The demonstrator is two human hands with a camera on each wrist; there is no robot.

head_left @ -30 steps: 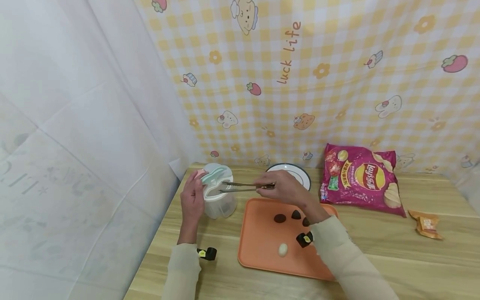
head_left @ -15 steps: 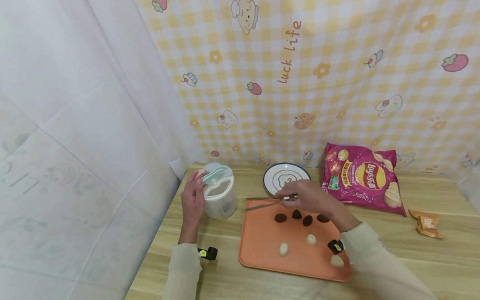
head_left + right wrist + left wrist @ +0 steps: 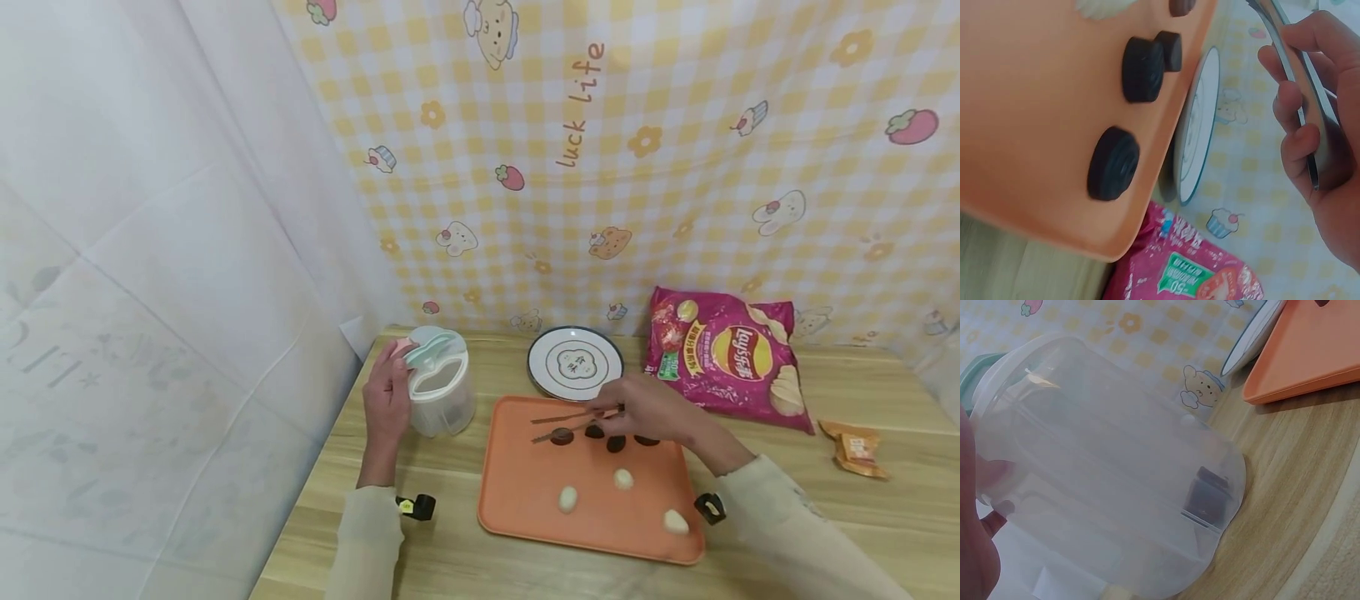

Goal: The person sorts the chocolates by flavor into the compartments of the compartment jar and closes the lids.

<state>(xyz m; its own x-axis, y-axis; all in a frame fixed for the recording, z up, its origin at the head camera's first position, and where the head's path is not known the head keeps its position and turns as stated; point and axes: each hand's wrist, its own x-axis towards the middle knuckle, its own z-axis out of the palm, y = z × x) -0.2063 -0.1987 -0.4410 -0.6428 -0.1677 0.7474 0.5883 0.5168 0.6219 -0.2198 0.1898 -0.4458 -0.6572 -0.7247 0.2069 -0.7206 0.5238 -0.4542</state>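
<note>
My left hand (image 3: 386, 396) grips the rim of a clear plastic canister (image 3: 444, 408), whose mint flap (image 3: 431, 346) is raised over an opening. Through its wall in the left wrist view, a dark piece (image 3: 1209, 497) shows at the bottom. My right hand (image 3: 637, 408) holds metal tongs (image 3: 1310, 94). Their tips are spread apart, one overlapping a dark brown oval chocolate (image 3: 561, 437) on the orange tray (image 3: 517, 500) in the head view. More dark chocolates (image 3: 1114, 164) lie along the tray's far side. White pieces (image 3: 567, 499) lie nearer its front.
Behind the tray is a white plate (image 3: 543, 362) with a dark rim. A magenta chip bag (image 3: 720, 358) lies at the back right, with a small orange packet (image 3: 855, 448) beyond it. A patterned cloth (image 3: 525, 208) hangs behind the wooden table (image 3: 450, 550).
My right hand has brought the tongs from the canister's opening rightward and down over the tray's dark chocolates, uncovering the plate and more white pieces. My left hand stays at the canister.
</note>
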